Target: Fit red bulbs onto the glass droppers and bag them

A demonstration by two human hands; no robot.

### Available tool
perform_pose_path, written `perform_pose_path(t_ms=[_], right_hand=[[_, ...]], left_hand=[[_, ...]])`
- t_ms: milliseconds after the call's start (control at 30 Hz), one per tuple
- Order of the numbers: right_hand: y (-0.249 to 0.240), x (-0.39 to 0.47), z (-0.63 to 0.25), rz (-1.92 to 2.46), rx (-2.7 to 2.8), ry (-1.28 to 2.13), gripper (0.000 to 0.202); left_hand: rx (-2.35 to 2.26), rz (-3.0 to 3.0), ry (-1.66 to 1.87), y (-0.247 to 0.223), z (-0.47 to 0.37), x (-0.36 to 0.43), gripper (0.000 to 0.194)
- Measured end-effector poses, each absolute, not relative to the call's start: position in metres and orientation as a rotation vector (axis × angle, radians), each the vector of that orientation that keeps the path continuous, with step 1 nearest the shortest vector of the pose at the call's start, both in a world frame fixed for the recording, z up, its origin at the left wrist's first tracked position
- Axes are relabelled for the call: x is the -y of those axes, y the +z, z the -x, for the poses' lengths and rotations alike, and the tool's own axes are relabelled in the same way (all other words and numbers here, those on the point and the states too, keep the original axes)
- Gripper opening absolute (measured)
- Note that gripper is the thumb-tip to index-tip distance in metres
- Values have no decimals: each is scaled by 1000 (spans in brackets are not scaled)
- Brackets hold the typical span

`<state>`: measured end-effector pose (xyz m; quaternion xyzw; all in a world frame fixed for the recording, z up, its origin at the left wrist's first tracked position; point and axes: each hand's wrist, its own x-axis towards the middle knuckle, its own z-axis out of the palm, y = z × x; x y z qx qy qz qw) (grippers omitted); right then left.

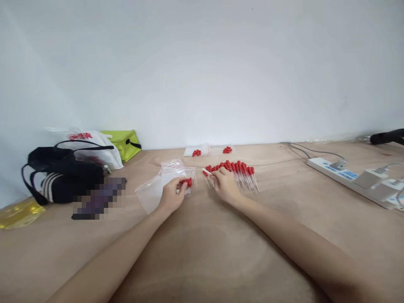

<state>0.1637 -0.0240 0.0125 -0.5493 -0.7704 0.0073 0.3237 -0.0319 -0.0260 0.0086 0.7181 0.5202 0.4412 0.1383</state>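
Observation:
My left hand (173, 194) is closed around a few droppers with red rubber bulbs (188, 182); their thin clear tubes point right. Under and beside it lie clear zip bags (148, 189). My right hand (225, 185) pinches a dropper (206, 171), its clear tube slanting up to the left. Just beyond and to the right of that hand spreads a row of red-bulbed droppers (243, 170), bulbs away from me and tubes toward me. My right hand hides part of this row.
Two bagged groups of red-bulbed droppers (196, 152) lie near the wall. A white power strip (334, 170) with plugs and cables is on the right. At left are a black bag (69, 168), a lime-green bag (124, 143), a white plastic bag (107, 153) and a pixelated dark object (99, 198).

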Motion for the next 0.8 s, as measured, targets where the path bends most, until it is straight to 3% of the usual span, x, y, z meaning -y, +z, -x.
perform_pose_path(t_ms=[267, 800], right_hand=[[-13, 64, -222, 1128, 2114, 11, 22], [-8, 67, -210, 1041, 2248, 41, 19]], left_hand=[[-1075, -1708, 1039, 0, -6, 52, 22], [-1098, -1852, 984, -5, -8, 54, 24]])
